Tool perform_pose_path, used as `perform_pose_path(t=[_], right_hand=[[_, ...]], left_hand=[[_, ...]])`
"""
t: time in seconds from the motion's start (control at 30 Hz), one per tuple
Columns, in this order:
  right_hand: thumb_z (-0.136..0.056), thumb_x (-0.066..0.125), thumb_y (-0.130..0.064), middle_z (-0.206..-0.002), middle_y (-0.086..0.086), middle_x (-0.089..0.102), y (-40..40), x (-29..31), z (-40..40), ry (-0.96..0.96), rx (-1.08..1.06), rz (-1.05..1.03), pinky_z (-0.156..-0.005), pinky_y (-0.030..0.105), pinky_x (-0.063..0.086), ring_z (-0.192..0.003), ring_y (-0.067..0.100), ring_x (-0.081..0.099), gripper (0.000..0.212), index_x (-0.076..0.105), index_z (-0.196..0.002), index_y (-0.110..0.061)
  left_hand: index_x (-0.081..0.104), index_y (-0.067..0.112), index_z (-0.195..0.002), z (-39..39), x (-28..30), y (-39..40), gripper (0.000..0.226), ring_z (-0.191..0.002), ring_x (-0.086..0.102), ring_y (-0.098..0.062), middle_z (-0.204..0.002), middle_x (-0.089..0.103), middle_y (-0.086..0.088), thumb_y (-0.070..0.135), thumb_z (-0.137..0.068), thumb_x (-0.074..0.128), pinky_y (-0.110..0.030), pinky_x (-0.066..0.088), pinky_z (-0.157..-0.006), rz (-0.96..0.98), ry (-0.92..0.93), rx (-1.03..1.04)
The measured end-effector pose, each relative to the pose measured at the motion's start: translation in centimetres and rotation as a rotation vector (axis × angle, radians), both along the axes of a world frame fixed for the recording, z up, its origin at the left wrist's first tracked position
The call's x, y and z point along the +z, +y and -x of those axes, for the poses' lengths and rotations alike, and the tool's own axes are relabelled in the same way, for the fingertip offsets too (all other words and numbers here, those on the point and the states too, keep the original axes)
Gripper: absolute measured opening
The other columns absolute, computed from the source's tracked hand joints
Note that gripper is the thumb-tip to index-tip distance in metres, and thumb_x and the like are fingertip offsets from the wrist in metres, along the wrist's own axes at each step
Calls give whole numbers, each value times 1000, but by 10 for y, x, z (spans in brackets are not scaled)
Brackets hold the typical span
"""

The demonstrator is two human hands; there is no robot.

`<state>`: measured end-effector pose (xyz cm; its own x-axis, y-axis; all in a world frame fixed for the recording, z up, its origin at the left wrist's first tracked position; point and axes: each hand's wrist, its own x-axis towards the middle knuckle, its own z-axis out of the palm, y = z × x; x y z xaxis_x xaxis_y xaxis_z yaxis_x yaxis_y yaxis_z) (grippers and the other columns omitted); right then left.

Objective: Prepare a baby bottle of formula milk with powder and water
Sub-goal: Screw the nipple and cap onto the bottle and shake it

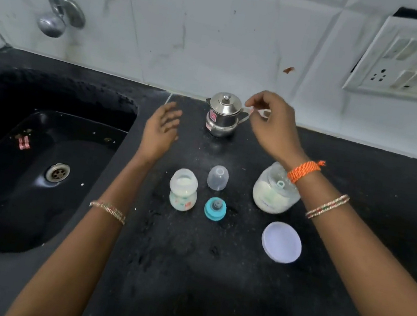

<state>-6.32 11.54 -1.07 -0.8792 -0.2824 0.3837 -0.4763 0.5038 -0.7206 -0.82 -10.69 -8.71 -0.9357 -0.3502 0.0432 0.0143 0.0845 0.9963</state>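
Bottle [183, 189] stands open on the worktop [211, 279], powder inside; water appears the step in hand. Steel pot [222, 114] sits behind the bottle. Right hand [271, 121], fingers loosely curled, holding nothing, hovers at the pot's handle. Left hand [161, 130] open, left of pot. Next: grasp handle, pour.

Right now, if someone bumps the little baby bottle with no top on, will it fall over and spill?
Probably it would tip fairly easily: the baby bottle stands upright on the counter and looks like light plastic. Its mouth is open, with the teal teat ring lying apart, so the white contents would likely spill. Its rounded body might roll afterward.
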Motion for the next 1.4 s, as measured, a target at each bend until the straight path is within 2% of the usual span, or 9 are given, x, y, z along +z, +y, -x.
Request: perform_pose_path(t=[0.13, 0.23, 0.37, 0.5, 0.73, 0.9, 1.03, 1.27, 1.4], right_hand=[[-77, 58, 0, -92, 5, 59, 5, -44, -77, -28, -25, -27, -74, 14, 44, -79, 9, 54, 14, 66, -85, -9], [-76, 65, -9, -96, 4, 57, 11, -83, -116, -151, -21, -134, -74, 23, 45, -79, 11, 54, 15, 64, -91, -12], [-74, 69, -28, -107, 3, 55, 7, -103, -132, -241, -4, -304, -79, 39, 51, -93, 20, 56, 35, 56, -104, -16], [-76, 68, -27, -114, 10, 52, 0, -112, -132, -268, 30, -482, -81, 35, 44, -106, 29, 52, 43, 48, -111, -13], [-73, 74, -26, -110, 9, 54, 2, -59, -121, -218, -47, -411, -78, 27, 37, -99, 24, 52, 51, 53, -117, -13], [-74, 75, -20, -105, -2, 57, -31, -2, -109, -113, 218, -513, -66, 14, 36, -85, 10, 51, 44, 63, -116, -16], [-75, 73, -15, -123, 4, 59, -60, 5, -99, -69, 352, -755, -76, 23, 37, -89, 11, 47, 50, 58, -123, -16], [-81, 69, -41, -94, 6, 51, -81, 10, -101, 20, 296, -1059, -58, 29, 35, -78, 22, 48, 41, 51, -99, -9], [-83, 42, -73, -65, 3, 49, -79, 8, -98, 51, 175, -1116, -61, 33, 40, -68, 23, 52, 69, 43, -62, -8]], left_hand=[[42, 0, -130, -70, -33, 8, 66, -109, 54, -15, -127, 54, -17, -26, -69, 48, -46, 42, -104, -54, -47, -53], [41, 8, -130, -98, -46, 21, 72, -112, 53, -18, -126, 54, -12, -5, -61, 56, -35, 47, -90, -57, -75, -207], [33, 14, -137, -117, -66, 35, 76, -117, 54, -7, -132, 52, -1, 2, -67, 61, -27, 45, -97, 59, -47, -324], [33, 23, -140, -118, -80, 34, 78, -119, 54, -5, -132, 55, 5, 9, -70, 64, -34, 45, -103, 254, 4, -254], [46, 22, -131, -121, -77, 39, 58, -103, 60, 3, -119, 62, 8, 21, -79, 72, -17, 46, -91, 156, 55, -169], [50, 28, -124, -119, -75, 37, 54, -106, 62, -6, -114, 64, 8, 21, -76, 73, -24, 49, -92, 129, 77, -168], [52, 30, -120, -118, -77, 37, 52, -107, 63, -9, -112, 66, 10, 26, -73, 75, -29, 50, -93, 112, 83, -162], [52, 22, -122, -114, -83, 34, 50, -107, 62, -4, -115, 64, 6, 10, -78, 73, -24, 48, -94, 125, 87, -162], [53, 18, -124, -113, -85, 34, 51, -108, 61, -4, -118, 63, 6, 9, -78, 72, -22, 47, -95, 124, 71, -156]])
